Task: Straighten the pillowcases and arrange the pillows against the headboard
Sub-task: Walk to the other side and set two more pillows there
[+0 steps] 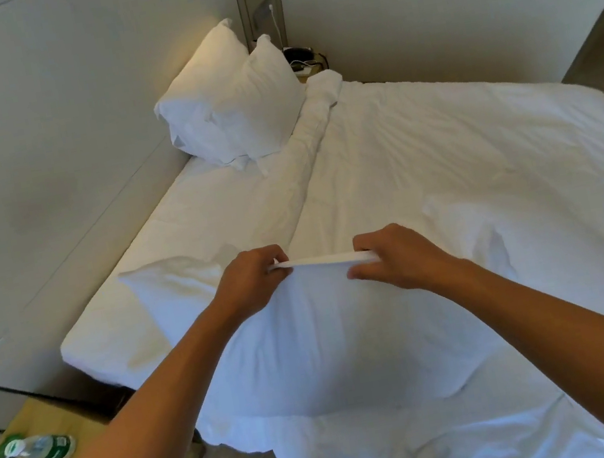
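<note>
Pinching pillowcase (325, 346) hem, apparently: both hands.

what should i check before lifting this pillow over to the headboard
1. Left hand pinching the white pillowcase hem: ok.
2. Right hand pinching the same hem: ok.
3. Hem pulled straight between the hands: ok.
4. Near white pillow fully inside its case: cannot tell.
5. Bare sheet free along the pale padded headboard: ok.
6. Two white pillows at the far end leaning on the headboard: ok.
</note>
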Demonstrator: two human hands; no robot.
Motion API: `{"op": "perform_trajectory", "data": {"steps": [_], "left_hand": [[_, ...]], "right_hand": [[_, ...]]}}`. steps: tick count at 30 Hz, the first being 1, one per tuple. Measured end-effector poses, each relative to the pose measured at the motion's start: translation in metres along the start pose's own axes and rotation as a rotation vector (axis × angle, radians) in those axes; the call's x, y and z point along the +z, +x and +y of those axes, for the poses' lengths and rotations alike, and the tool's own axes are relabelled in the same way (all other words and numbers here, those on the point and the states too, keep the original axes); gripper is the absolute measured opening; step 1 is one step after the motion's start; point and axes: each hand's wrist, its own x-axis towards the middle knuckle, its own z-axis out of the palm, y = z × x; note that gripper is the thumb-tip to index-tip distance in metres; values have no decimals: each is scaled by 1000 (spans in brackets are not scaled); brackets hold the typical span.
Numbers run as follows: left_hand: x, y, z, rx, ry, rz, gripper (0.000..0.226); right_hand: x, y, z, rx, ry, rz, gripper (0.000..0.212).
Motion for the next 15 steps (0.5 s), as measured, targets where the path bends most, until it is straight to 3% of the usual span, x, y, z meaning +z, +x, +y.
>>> {"op": "perform_trajectory", "data": {"steps": [2, 6, 11, 15], "left_hand": [[22, -4, 0, -1, 29, -18, 9], [35, 2, -6, 17, 65, 42, 14], [34, 15, -13, 19, 99, 20, 14], [36, 25, -10, 36, 108, 25, 19]], "right_hand": [[22, -17, 29, 82, -59, -52, 20], [46, -57, 82, 345, -125, -141, 41], [39, -73, 109, 459, -273, 218, 25], [18, -71, 118, 511, -217, 406, 31]]}}
